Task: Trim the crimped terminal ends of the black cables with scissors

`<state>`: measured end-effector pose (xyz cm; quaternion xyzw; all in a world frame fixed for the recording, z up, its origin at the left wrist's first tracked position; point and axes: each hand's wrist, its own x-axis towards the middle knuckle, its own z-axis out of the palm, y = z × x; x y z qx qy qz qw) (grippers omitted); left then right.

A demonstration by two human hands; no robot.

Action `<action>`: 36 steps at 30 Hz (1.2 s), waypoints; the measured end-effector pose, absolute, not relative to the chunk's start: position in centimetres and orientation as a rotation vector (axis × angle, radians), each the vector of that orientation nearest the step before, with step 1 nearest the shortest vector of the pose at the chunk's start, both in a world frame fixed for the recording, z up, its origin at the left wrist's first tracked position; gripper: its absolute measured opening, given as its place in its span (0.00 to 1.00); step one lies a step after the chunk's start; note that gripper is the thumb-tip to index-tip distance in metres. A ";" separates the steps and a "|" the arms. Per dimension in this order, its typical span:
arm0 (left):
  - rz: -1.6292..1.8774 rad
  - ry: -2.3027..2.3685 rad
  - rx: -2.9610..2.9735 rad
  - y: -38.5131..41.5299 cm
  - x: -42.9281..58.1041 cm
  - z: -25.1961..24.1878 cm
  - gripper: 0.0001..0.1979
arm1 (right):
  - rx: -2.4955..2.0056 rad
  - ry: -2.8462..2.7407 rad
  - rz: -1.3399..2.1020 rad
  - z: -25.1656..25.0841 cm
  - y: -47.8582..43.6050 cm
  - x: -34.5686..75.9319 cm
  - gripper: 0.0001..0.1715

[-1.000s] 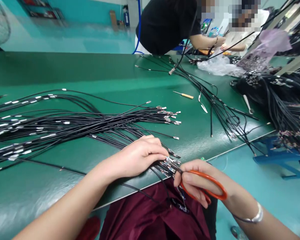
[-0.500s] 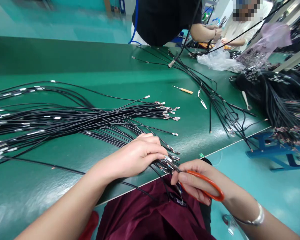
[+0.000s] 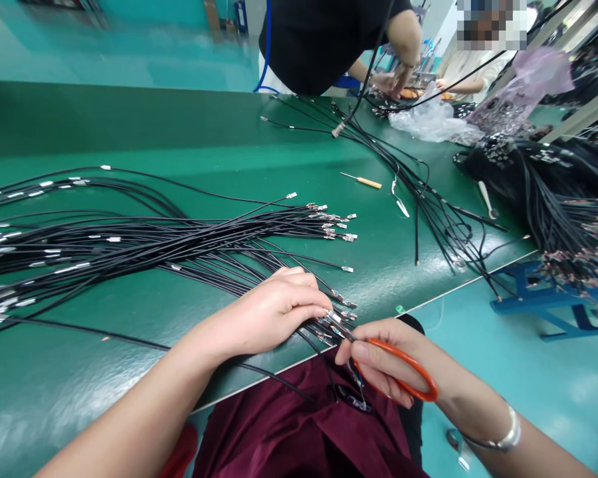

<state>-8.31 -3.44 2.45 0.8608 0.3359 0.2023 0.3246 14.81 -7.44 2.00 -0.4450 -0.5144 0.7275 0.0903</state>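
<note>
My left hand (image 3: 274, 309) pinches the ends of a small bunch of black wires with metal terminals (image 3: 339, 317) at the near edge of the green table (image 3: 189, 126). My right hand (image 3: 393, 362) grips orange-handled scissors (image 3: 408, 372), its fingers through the loops. The blade tips sit at the terminals just right of my left fingers. A large bundle of black wires (image 3: 144, 242) fans out to the left behind my left hand.
A small screwdriver with a yellow handle (image 3: 363, 180) lies mid-table. More black wires (image 3: 428, 199) run toward the far right, where two other people work beside a clear plastic bag (image 3: 428, 119). A heap of wires (image 3: 563, 199) rests on the right. My dark red apron (image 3: 299, 425) is below.
The view shifted slightly. My right hand with the scissors edged a little left, closer to the terminals. My left hand keeps the same grip. A co-worker's arm moved at the far side.
</note>
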 end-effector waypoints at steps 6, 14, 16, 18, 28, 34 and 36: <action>0.537 0.880 2.251 -3.5 -8.3 2.5 0.11 | -1.295 -1.551 2.128 1.7 -7.5 14.7 0.24; 0.546 0.870 2.234 -3.5 -8.3 2.4 0.10 | -1.443 -1.547 2.125 2.0 -7.5 14.2 0.24; 0.540 0.868 2.230 -3.5 -8.4 2.4 0.10 | -1.445 -1.558 2.096 1.8 -7.6 14.3 0.25; 0.546 0.869 2.214 -3.5 -8.4 2.4 0.10 | -1.382 -1.569 2.097 1.5 -7.7 14.5 0.25; 0.609 0.853 2.180 -3.6 -8.5 2.4 0.08 | -1.444 -2.046 1.589 3.0 -6.6 16.3 0.17; 0.552 0.837 2.212 -3.6 -8.6 2.6 0.08 | -1.281 -2.534 1.098 3.2 -5.4 16.0 0.15; 0.538 0.829 2.215 -3.6 -8.6 2.7 0.08 | -1.172 -2.621 1.040 3.1 -5.0 15.9 0.16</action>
